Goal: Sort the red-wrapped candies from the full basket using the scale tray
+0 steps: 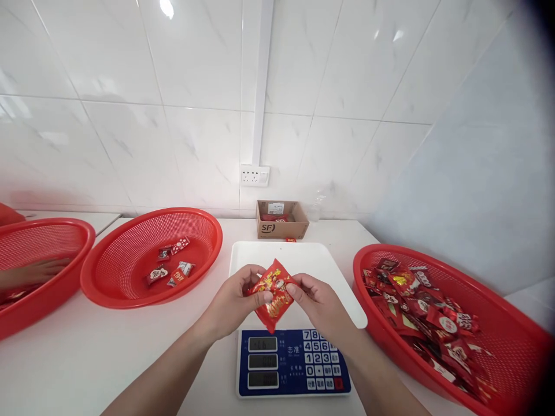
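Between my two hands is a red snack packet [275,294] with gold lettering, tilted so one corner points down. My left hand [236,303] grips its left side, thumb across the front. On the other side my right hand [318,300] pinches the right edge with thumb and fingers. Both hands hover over the white weighing pan [303,252] of a digital scale. Below them is the scale's blue panel [292,370], with number keys and three small displays; the right forearm covers part of the keys.
A red basket [362,260] full of red packets stands at right. At left, another red basket [151,215] holds several small packets; beyond it a co-worker's hand [37,271] reaches into a third basket [82,228]. A cardboard box [288,231] sits near the wall.
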Demonstrator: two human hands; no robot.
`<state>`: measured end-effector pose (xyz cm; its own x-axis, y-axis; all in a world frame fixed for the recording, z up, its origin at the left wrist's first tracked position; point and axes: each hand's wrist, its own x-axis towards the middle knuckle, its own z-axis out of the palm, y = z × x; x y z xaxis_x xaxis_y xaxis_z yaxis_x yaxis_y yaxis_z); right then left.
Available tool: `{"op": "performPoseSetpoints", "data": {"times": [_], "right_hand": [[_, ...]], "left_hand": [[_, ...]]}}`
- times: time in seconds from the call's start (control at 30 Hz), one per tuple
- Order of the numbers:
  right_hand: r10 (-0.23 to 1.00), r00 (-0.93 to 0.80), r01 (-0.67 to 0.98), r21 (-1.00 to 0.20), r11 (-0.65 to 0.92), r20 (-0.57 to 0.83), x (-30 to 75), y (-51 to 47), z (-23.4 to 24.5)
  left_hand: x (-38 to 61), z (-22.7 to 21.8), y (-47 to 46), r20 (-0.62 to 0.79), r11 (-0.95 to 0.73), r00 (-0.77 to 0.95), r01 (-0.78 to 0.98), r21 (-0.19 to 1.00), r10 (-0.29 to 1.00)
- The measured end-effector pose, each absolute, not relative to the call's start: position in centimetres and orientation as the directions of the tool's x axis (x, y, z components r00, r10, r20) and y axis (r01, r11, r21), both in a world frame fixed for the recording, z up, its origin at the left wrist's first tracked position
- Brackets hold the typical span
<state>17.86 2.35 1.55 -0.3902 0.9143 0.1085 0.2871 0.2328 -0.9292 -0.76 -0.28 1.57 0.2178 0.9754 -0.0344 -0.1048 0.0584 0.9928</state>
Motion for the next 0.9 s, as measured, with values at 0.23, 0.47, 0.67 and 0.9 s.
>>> {"op": "performPoseSetpoints", "data": {"times": [0.23, 0.47, 0.67, 0.9], "right_hand": [[0.939, -0.314, 0.168, -0.965, 0.202, 0.142, 18.1, 2.4, 1.8], [0.939, -0.296, 0.211, -0.947, 0.243, 0.175, 18.2, 2.1, 1.6], [0.946, -0.291, 0.166, -0.967, 0.194, 0.14, 18.4, 1.1, 1.1], [0.925, -0.379, 0.067, -0.997, 0.036, 0.008, 18.6, -0.5, 0.1]], "left_hand": [[-0.3, 1.2, -1.3, -0.071, 0.133, 0.387, -0.137, 0.982, 0.92], [0.3, 0.9, -1.9, -0.023, 0.068, 0.407, -0.098, 0.993, 0.913], [1.0, 1.3, -2.1, -0.056, 0.094, 0.195, -0.196, 0.976, 0.979], [1.3, 1.2, -2.5, -0.064, 0.055, -0.01, -0.382, 0.923, 0.998]]}}
